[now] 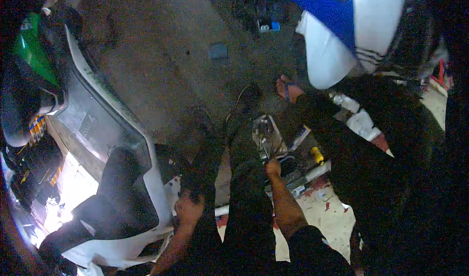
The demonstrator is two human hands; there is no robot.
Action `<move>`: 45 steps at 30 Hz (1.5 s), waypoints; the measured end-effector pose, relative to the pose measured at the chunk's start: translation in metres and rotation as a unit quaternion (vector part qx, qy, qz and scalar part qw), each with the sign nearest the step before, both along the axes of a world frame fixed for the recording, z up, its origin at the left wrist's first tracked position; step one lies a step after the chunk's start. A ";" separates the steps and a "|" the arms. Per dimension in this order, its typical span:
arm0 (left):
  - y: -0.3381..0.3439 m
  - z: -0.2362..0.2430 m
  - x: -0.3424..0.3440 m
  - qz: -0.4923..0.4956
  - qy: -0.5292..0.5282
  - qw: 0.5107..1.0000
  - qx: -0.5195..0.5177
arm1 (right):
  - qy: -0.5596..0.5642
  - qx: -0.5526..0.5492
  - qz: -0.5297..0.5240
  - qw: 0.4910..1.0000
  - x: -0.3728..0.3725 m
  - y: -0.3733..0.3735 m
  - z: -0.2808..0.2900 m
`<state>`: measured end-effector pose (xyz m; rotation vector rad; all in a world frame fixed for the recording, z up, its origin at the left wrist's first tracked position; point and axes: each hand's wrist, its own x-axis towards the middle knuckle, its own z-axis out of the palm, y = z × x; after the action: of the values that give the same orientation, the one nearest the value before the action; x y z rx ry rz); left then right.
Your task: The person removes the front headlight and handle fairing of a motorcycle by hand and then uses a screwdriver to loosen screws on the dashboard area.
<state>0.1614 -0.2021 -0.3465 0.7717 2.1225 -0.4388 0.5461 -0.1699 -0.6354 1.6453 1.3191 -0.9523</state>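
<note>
My right hand (pixel 273 169) is closed at the near edge of an open tray (pixel 279 141) of metal tools. A slim metal tool (pixel 264 151) points up out of its fingers into the tray; its kind is too blurred to tell. Over my left leg, my left hand (pixel 189 208) is curled closed. Something small and dark shows at its fingertips, too dim to name. Beside the tray lie a yellow cylindrical thing (pixel 317 154) and a slim box (pixel 301 137).
A scooter (pixel 112 115) with grey and white panels stands on the left, a bright light (pixel 73 188) glowing beside it. Another person's sandalled foot (pixel 289 89) is close beyond the tray. A blue and white vehicle panel (pixel 330 51) juts in at upper right. Clear plastic packaging (pixel 360 123) lies right.
</note>
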 end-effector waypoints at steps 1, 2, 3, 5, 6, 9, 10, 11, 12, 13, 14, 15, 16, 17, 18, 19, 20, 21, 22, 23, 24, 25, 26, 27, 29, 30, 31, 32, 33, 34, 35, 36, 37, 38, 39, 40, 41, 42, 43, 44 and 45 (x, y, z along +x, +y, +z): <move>0.004 0.002 -0.004 0.031 -0.013 0.999 -0.007 | 0.002 -0.002 -0.013 1.000 -0.005 -0.005 -0.006; 0.005 0.007 -0.008 0.063 -0.024 0.998 -0.014 | 0.005 0.000 -0.017 1.000 -0.010 -0.010 -0.009; 0.009 0.009 -0.009 0.063 -0.022 0.998 -0.021 | 0.003 0.006 -0.015 1.000 -0.011 -0.008 -0.016; 0.020 0.008 -0.004 0.111 -0.038 0.988 0.103 | 0.006 0.087 -0.007 0.996 0.003 0.015 -0.034; 0.017 0.009 -0.005 0.114 -0.032 0.989 0.091 | 0.022 0.135 0.009 0.991 -0.002 0.041 -0.049; 0.006 0.015 -0.007 0.078 -0.061 0.992 -0.083 | 0.042 0.227 -0.001 0.973 -0.031 0.158 -0.085; -0.001 0.017 -0.008 0.083 -0.063 0.992 -0.073 | 0.048 0.232 -0.008 0.972 -0.047 0.182 -0.095; -0.006 0.014 -0.010 0.087 -0.066 0.993 -0.055 | 0.045 0.227 -0.015 0.973 -0.056 0.203 -0.108; -0.003 0.009 -0.013 0.087 -0.065 0.992 -0.056 | 0.034 0.218 -0.024 0.975 -0.054 0.214 -0.117; 0.008 0.007 -0.015 0.112 -0.086 0.990 -0.024 | 0.018 0.211 -0.033 0.977 -0.033 0.209 -0.128; 0.011 0.012 -0.020 0.140 -0.093 0.986 -0.002 | 0.017 0.194 -0.045 0.980 -0.041 0.197 -0.133; 0.012 0.014 -0.023 0.138 -0.084 0.987 -0.008 | 0.019 0.181 -0.060 0.981 -0.048 0.180 -0.135; 0.017 0.017 -0.023 0.154 -0.099 0.983 -0.003 | 0.014 0.171 -0.069 0.983 -0.039 0.160 -0.135; 0.020 0.019 -0.025 0.170 -0.116 0.979 0.006 | 0.016 0.164 -0.080 0.983 -0.033 0.136 -0.135; 0.024 0.020 -0.027 0.171 -0.121 0.978 0.005 | 0.014 0.147 -0.093 0.985 -0.033 0.099 -0.129; 0.029 0.019 -0.026 0.170 -0.108 0.980 -0.002 | 0.023 0.145 -0.103 0.984 -0.039 0.083 -0.126; 0.032 0.020 -0.023 0.168 -0.096 0.981 -0.006 | 0.033 0.127 -0.118 0.984 -0.049 0.054 -0.111; 0.029 0.016 -0.021 0.166 -0.116 0.979 0.013 | 0.025 0.132 -0.131 0.982 -0.038 0.049 -0.095; 0.016 0.016 -0.023 0.144 -0.094 0.985 0.024 | 0.039 0.115 -0.147 0.982 -0.051 0.034 -0.080; 0.008 0.008 -0.021 0.114 -0.088 0.989 0.044 | 0.037 0.116 -0.164 0.979 -0.043 0.031 -0.063; 0.002 0.006 -0.022 0.121 -0.082 0.987 0.062 | 0.053 0.107 -0.178 0.977 -0.056 0.036 -0.050; 0.000 -0.001 -0.018 0.085 -0.063 0.994 0.040 | 0.052 0.115 -0.195 0.973 -0.048 0.045 -0.032; -0.002 0.000 -0.018 0.062 -0.021 0.998 0.011 | 0.073 0.108 -0.205 0.970 -0.062 0.055 -0.020; -0.001 0.000 -0.015 0.065 -0.025 0.997 0.037 | 0.084 0.109 -0.219 0.966 -0.064 0.062 -0.003; 0.005 0.002 -0.015 0.003 -0.023 0.999 0.049 | 0.110 0.107 -0.244 0.958 -0.075 0.080 0.027; 0.009 0.003 -0.014 0.008 -0.019 0.997 0.072 | 0.125 0.105 -0.254 0.953 -0.081 0.090 0.042; 0.013 0.007 -0.012 0.003 -0.021 0.998 0.058 | 0.139 0.102 -0.265 0.949 -0.085 0.098 0.056; 0.017 0.009 -0.011 -0.003 -0.022 0.999 0.043 | 0.155 0.102 -0.277 0.943 -0.089 0.106 0.071; 0.018 0.009 -0.010 0.001 -0.018 0.998 0.062 | 0.168 0.100 -0.288 0.937 -0.091 0.114 0.085; 0.014 0.009 -0.010 0.010 -0.034 0.994 0.101 | 0.183 0.096 -0.301 0.931 -0.092 0.119 0.099; 0.011 0.010 -0.010 0.016 -0.051 0.989 0.141 | 0.198 0.096 -0.316 0.923 -0.092 0.123 0.112; 0.010 0.008 -0.010 0.020 -0.045 0.986 0.159 | 0.222 0.098 -0.339 0.909 -0.090 0.127 0.121; 0.013 0.005 -0.012 0.034 -0.087 0.982 0.164 | 0.257 0.109 -0.383 0.880 -0.083 0.128 0.129; 0.017 0.004 -0.013 0.044 -0.132 0.976 0.166 | 0.303 0.134 -0.437 0.837 -0.076 0.129 0.135; 0.021 0.004 -0.016 0.051 -0.148 0.983 0.100 | 0.340 0.150 -0.469 0.801 -0.075 0.131 0.143; 0.009 0.009 -0.022 0.074 -0.121 0.985 0.101 | 0.307 0.131 -0.347 0.876 -0.110 0.148 0.177; -0.003 0.017 -0.026 0.114 -0.099 0.982 0.110 | 0.272 0.118 -0.209 0.932 -0.147 0.170 0.222; -0.001 0.027 -0.027 0.126 -0.102 0.978 0.129 | 0.264 0.093 -0.203 0.938 -0.144 0.178 0.231; 0.000 0.032 -0.032 0.117 -0.104 0.977 0.143 | 0.272 0.056 -0.269 0.922 -0.125 0.174 0.225; -0.004 0.026 -0.039 0.120 -0.123 0.971 0.167 | 0.285 0.013 -0.336 0.897 -0.110 0.172 0.218; -0.002 0.021 -0.041 0.122 -0.145 0.963 0.191 | 0.296 -0.016 -0.390 0.872 -0.098 0.169 0.213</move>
<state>0.1205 -0.2044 -0.3255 0.7222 2.0078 0.2138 0.4479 -0.0013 -0.4228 1.9780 0.9506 -2.0793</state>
